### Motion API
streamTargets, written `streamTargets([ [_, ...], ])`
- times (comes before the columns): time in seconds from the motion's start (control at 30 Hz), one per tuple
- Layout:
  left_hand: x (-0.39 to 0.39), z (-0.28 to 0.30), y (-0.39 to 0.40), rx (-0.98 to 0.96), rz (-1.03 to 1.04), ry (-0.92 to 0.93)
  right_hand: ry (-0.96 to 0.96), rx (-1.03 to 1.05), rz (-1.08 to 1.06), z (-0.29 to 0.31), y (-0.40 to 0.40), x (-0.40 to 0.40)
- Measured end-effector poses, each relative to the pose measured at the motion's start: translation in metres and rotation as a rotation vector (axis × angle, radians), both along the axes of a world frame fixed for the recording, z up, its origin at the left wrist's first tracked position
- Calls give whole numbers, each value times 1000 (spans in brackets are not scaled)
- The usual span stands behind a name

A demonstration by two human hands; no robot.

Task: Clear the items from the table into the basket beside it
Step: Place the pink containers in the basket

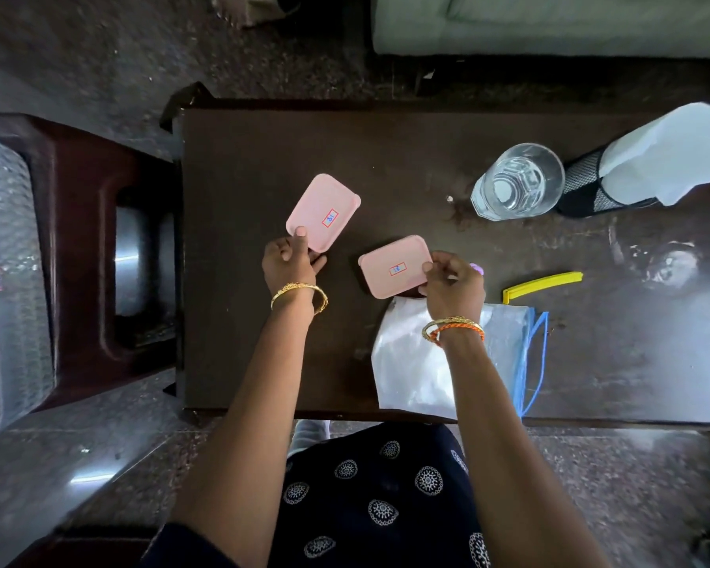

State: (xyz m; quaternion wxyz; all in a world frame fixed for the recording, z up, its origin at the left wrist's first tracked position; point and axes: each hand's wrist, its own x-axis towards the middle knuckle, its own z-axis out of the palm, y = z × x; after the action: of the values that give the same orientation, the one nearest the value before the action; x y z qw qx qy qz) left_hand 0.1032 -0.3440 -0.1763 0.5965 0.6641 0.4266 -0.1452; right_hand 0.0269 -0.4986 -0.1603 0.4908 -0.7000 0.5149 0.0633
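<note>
Two pink, rounded-rectangle lids bore small labels; the left hand (290,262) pinched one lid (324,213), its long axis pointing up-right. The right hand (453,286) gripped the other lid (394,266)'s right edge, its long axis running left-right.

pink lid (324,213): labelled, pinched at its near corner, raised over table (263,166) | pink box (395,266): labelled, gripped at right edge | glass (517,181): upright | plastic bag (419,362): flat | yellow clip (542,284) | basket (9,280): left of table
</note>
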Motion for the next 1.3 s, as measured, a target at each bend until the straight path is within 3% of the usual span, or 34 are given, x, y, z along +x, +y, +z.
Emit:
streamTargets([
  [0.27,-20,43,88,102,48,-100,-138,10,41,23,42,26],
  [0.4,-29,71,144,97,140,-203,-291,184,26,45,96,54],
  [0.6,-36,109,229,90,402,-296,-465,325,320,93,208,103],
  [0.8,-44,114,270,54,572,-317,-503,303,510,109,292,151],
  [1.1,-51,100,299,228,684,-215,-520,-195,866,109,363,180],
  [1.3,-43,87,308,177,642,-148,-315,-670,1193,89,395,180],
])
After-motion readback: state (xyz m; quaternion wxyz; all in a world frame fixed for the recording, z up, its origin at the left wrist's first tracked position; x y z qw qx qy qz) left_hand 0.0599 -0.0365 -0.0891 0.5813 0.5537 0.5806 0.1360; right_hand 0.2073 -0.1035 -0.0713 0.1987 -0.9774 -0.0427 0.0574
